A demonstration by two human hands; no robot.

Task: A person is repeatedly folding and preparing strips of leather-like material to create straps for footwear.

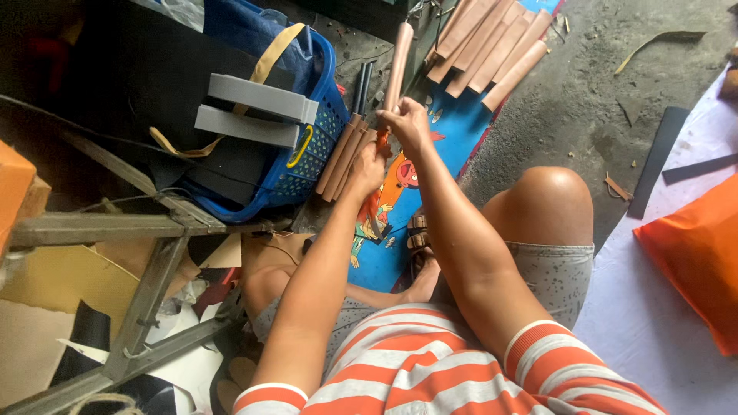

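I sit on the floor with both arms stretched forward. My right hand (405,123) grips the lower part of a long tan leather-like strip (399,63) that points up and away from me. My left hand (367,167) is closed just below it, touching the strip's lower end beside a small orange piece (382,138). Several more tan strips (344,156) lie fanned out just left of my left hand, against the blue basket. A bigger row of tan strips (492,46) lies on the blue cartoon mat (453,127) further away.
A blue plastic basket (311,157) at the left holds grey foam blocks (257,107) and black sheets. A metal frame (146,292) stands at the lower left. An orange bag (696,253) rests on a white sheet at the right. Bare concrete floor (607,69) with scraps lies beyond.
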